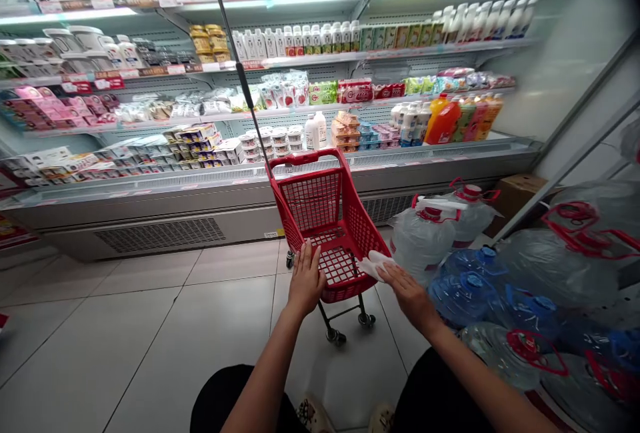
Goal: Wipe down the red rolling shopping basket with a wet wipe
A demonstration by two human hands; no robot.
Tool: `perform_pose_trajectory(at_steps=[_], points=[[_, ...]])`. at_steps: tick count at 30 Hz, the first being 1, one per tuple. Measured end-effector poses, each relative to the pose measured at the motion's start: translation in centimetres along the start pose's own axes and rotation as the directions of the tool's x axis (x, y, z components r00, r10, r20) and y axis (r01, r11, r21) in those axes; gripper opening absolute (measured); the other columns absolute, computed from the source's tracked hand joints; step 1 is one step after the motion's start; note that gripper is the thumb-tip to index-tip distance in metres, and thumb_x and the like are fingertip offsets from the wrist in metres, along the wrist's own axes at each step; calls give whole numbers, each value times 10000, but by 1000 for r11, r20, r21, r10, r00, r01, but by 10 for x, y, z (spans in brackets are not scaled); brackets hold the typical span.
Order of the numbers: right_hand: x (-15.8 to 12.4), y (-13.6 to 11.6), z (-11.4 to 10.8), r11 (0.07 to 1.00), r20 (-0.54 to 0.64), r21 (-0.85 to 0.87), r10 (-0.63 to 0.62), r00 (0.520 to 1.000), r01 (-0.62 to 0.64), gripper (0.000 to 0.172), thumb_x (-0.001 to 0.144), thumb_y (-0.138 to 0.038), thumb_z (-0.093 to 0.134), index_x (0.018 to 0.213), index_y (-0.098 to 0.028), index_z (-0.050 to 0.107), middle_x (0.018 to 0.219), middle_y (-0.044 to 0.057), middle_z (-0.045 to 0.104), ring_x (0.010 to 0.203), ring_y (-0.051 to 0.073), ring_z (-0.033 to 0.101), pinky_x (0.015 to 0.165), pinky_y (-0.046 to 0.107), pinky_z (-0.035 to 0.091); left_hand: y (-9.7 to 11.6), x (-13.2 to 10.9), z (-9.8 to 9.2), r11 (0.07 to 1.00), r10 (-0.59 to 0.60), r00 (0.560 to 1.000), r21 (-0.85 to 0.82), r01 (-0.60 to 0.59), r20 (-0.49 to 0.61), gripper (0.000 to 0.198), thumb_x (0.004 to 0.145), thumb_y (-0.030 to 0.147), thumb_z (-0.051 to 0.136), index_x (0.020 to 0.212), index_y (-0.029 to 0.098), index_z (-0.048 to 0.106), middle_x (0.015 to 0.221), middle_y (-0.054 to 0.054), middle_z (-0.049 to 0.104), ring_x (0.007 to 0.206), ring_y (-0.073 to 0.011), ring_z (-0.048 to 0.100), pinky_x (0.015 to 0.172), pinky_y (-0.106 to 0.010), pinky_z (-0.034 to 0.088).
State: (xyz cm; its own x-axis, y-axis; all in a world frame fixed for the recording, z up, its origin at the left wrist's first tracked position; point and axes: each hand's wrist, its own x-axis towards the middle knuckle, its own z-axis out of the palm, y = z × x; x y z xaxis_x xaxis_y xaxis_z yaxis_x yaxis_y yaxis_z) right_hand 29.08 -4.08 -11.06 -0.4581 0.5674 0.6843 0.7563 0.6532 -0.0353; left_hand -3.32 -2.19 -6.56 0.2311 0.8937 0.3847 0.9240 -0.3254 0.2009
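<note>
A small red plastic shopping cart (367, 229) on dark metal legs with casters stands before me, with a thin pole rising from its handle's left side. My left hand (306, 281) lies against the near left edge of the basket, fingers stretched out and holding nothing. In my right hand (407, 293) is a crumpled white cloth (376, 263), pressed on the basket's near right rim; whether it is fabric or paper I cannot tell. Through the grid of the basket floor, pale tiles show.
A refrigerated display case (240, 203) with shelves of dairy and drinks runs behind the cart. Large water bottles (465, 293) with blue or red caps crowd the right side. A cardboard box (517, 196) sits beyond them. Tiled floor (210, 326) extends to the left.
</note>
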Motion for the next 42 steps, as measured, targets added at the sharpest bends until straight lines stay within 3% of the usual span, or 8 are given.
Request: perform_pose_trajectory(at_steps=[8,17,21,27,30,35,38,42], points=[[58,-89,41,983,66,91,-163,984,157,559,999,-90,551,1534,-247,508,1332,82,710,1202,240,684,1120,475,538,-30,3,-21,997,75,996,27,-77,48,587,968,148,431,1554,172,426,1739,-134,154,1608,-270,155,1297,-537,222],[37,-30,-13,947,118,153,-303,946,284,608,1041,-19,414,1609,-229,359,1491,64,607,1437,184,506,1214,454,451,-73,-2,-53,997,62,993,47,-67,100,547,931,85,412,1452,170,555,1701,-136,289,1587,-245,244,1290,-507,256],[47,-57,-3,940,117,168,-317,941,296,556,1040,-47,446,1575,-195,422,1473,75,621,1436,187,507,1202,447,468,-36,6,-36,996,-50,998,70,48,32,549,962,121,407,1503,124,498,1633,-190,412,1566,-290,301,1290,-551,235],[65,-80,16,874,81,224,-457,886,431,560,1015,-31,491,1549,-199,464,1437,77,651,1391,176,558,1191,421,483,32,-24,-12,982,-115,993,-145,117,24,644,1073,509,321,1646,224,246,1683,-142,335,1561,-273,321,1265,-546,278],[82,-44,15,866,101,226,-476,873,446,594,1015,-22,465,1570,-230,433,1477,68,619,1401,169,546,1209,431,459,34,-35,-27,953,-184,982,-239,187,35,748,1041,615,354,1666,249,167,1736,-150,164,1567,-318,300,1235,-547,320],[105,13,28,965,63,128,-237,969,228,667,967,22,404,1571,-260,441,1475,74,619,1377,193,574,1193,479,472,33,-35,-35,937,-224,973,-265,229,51,768,1033,637,354,1669,249,165,1744,-129,143,1578,-312,272,1219,-499,361],[97,3,35,988,53,92,-125,991,120,671,958,24,383,1574,-235,438,1501,98,593,1407,211,544,1206,514,452,40,-35,-22,968,-205,979,-147,203,4,815,1011,650,412,1664,218,188,1707,-154,265,1557,-327,319,1258,-569,261],[73,-48,27,972,62,134,-205,977,195,650,971,9,390,1588,-194,408,1536,109,557,1464,210,474,1225,487,433,44,-41,-12,983,-182,979,-37,179,-96,909,959,671,523,1666,223,168,1614,-169,445,1468,-353,465,1266,-651,136]])
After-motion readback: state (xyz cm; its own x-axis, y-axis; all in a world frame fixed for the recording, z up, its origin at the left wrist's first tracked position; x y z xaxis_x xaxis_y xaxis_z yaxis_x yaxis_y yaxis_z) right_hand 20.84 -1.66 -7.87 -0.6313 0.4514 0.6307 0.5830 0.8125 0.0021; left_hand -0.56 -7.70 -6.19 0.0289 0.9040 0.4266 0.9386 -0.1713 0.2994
